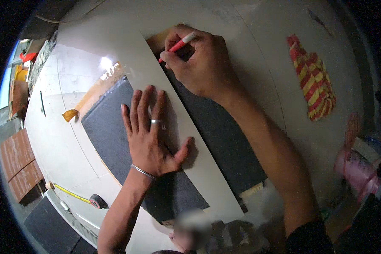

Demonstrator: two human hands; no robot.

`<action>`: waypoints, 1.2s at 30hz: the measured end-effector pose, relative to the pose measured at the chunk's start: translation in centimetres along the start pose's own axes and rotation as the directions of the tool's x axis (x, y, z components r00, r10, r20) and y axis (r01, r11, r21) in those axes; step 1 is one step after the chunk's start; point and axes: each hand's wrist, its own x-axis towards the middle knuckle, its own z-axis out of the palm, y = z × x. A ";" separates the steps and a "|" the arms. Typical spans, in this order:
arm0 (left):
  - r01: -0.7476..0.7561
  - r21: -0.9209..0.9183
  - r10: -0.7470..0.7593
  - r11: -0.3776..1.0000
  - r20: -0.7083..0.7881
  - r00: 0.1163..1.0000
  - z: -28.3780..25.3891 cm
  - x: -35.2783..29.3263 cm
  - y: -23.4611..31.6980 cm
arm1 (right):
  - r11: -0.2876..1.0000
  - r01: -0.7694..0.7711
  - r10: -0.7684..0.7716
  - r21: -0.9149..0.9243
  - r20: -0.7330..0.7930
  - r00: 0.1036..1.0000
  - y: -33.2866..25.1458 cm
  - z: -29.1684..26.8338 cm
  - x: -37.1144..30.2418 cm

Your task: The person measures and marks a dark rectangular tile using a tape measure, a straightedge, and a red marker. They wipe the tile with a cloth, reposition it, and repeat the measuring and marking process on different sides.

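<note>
My left hand lies flat, fingers spread, on a long pale strip that runs diagonally across a dark grey slab. A ring and a metal bracelet show on that hand. My right hand grips a red marker with a white cap, its tip against the far edge of the pale strip. Both rest on a white surface.
A yellow tape measure lies at the lower left. A red-and-yellow striped cloth sits at the right, a pink object below it. Brown tiles lie at the far left. A black pen rests on the white surface.
</note>
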 end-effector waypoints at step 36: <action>-0.096 0.081 0.093 0.992 0.042 0.995 -1.8 2.0 1.3 | 0.936 -0.341 0.333 0.092 0.086 0.939 -6.8 -5.3 -14.5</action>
